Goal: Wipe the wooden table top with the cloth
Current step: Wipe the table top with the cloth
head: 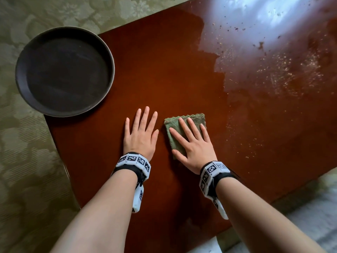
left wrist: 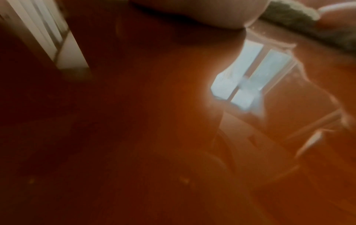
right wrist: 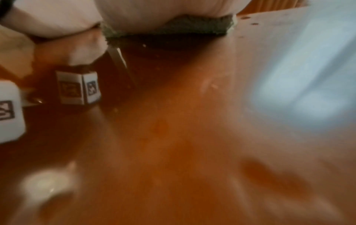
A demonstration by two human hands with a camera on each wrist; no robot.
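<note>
Reddish-brown and glossy, the wooden table (head: pixel 164 70) filled most of the head view, with a pale patterned fabric (head: pixel 27 161) beyond its left edge. No brand or readable writing showed anywhere; the only printed marks were black-and-white square codes on the wristbands (head: pixel 134 162).

On the near middle of the table lay the green cloth (head: pixel 193 118), folded into a rough square and flat on the wood. The right hand (head: pixel 193 148) lay on top of it with fingers straight and spread, so its grip was wide, palm pressing down rather than clutching (the cloth's far edge and left edge stuck out past the fingers). In the right wrist view the cloth (right wrist: pixel 169 29) showed as a dark green band squeezed under the palm.

Just beside the cloth on the left, not touching it, the left hand (head: pixel 140 136) rested flat on bare wood, its grip likewise wide and holding nothing.

Pale crumbs and specks (head: pixel 282 70) lay scattered across the far right of the table, under a bright window glare. A dark round tray (head: pixel 64 71) sat at the far left corner, overhanging the edge.
</note>
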